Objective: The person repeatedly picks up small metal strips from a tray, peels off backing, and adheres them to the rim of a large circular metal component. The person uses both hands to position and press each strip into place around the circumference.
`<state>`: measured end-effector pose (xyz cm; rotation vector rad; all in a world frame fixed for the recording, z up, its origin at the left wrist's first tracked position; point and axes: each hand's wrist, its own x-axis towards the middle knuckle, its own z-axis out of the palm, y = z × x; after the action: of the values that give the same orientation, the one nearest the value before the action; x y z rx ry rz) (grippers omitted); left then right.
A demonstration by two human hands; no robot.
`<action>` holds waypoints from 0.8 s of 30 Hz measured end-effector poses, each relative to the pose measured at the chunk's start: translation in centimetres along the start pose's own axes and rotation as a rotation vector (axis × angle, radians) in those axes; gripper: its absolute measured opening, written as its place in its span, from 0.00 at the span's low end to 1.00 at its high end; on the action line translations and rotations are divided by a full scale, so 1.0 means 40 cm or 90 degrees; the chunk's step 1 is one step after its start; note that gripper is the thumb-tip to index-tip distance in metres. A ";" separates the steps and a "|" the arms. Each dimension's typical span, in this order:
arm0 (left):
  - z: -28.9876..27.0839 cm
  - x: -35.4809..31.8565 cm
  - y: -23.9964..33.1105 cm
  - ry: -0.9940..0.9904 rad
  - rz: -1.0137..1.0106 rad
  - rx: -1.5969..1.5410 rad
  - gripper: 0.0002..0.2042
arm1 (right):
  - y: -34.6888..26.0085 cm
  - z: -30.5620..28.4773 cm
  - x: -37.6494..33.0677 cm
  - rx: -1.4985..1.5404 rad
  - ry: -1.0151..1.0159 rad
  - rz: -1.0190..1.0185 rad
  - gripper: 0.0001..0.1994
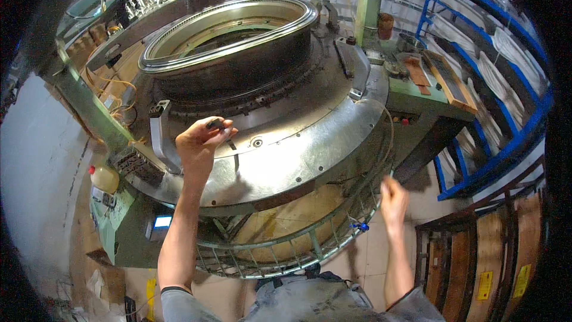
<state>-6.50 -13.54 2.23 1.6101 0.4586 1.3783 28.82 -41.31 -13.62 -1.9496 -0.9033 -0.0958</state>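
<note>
My left hand (199,138) is raised over the polished metal ring table (274,158) of a large round machine. Its fingers are pinched on a small dark piece (215,124) whose exact kind does not show. Out to the right, my right hand (394,203) is closed at the end of the curved green guard rail (317,244). What its fingers hold, if anything, is hidden. A thin hose (390,125) arcs down from the ring table toward this hand. Beyond my left hand rises the machine's wide dark cylinder (232,71) with a shiny rim.
A blue rack (462,186) with white material stands at the right. On the green side table lies a wooden-framed tray (450,80). A yellowish bottle with a red cap (105,179) and a small lit screen (162,222) are at the left. A blue fitting (360,226) sits on the rail.
</note>
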 end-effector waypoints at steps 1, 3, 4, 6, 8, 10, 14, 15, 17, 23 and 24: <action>-0.003 0.017 -0.010 -0.016 -0.008 -0.012 0.10 | -0.112 -0.013 0.090 0.033 0.001 -0.149 0.13; -0.001 0.071 -0.033 -0.044 -0.014 -0.022 0.10 | -0.343 0.011 0.252 0.094 -0.063 -0.239 0.14; 0.006 0.097 -0.046 -0.070 -0.010 -0.044 0.10 | -0.446 0.035 0.322 0.095 -0.102 -0.343 0.17; 0.019 0.140 -0.073 -0.115 -0.010 -0.102 0.10 | -0.628 0.130 0.466 0.122 -0.186 -0.520 0.21; 0.022 0.162 -0.095 -0.129 -0.033 -0.113 0.09 | -0.748 0.232 0.574 0.098 -0.246 -0.598 0.21; 0.017 0.163 -0.113 -0.109 -0.020 -0.113 0.10 | -0.792 0.304 0.639 0.027 -0.271 -0.529 0.20; -0.009 0.152 -0.135 -0.077 -0.002 -0.045 0.10 | -0.787 0.378 0.713 -0.017 -0.345 -0.524 0.20; -0.016 0.153 -0.138 -0.087 0.011 -0.044 0.10 | -0.780 0.391 0.726 0.028 -0.354 -0.514 0.21; -0.020 0.157 -0.142 -0.081 0.005 -0.005 0.10 | -0.759 0.410 0.749 0.106 -0.375 -0.464 0.23; -0.016 0.170 -0.134 -0.079 0.006 0.039 0.10 | -0.701 0.408 0.831 0.120 -0.344 -0.406 0.19; -0.017 0.170 -0.132 -0.076 -0.002 0.029 0.10 | -0.698 0.404 0.822 0.109 -0.303 -0.437 0.19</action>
<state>-3.59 -5.40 1.67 1.7170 0.4238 1.2689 30.46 -2.77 11.55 -1.4483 -1.8068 0.0524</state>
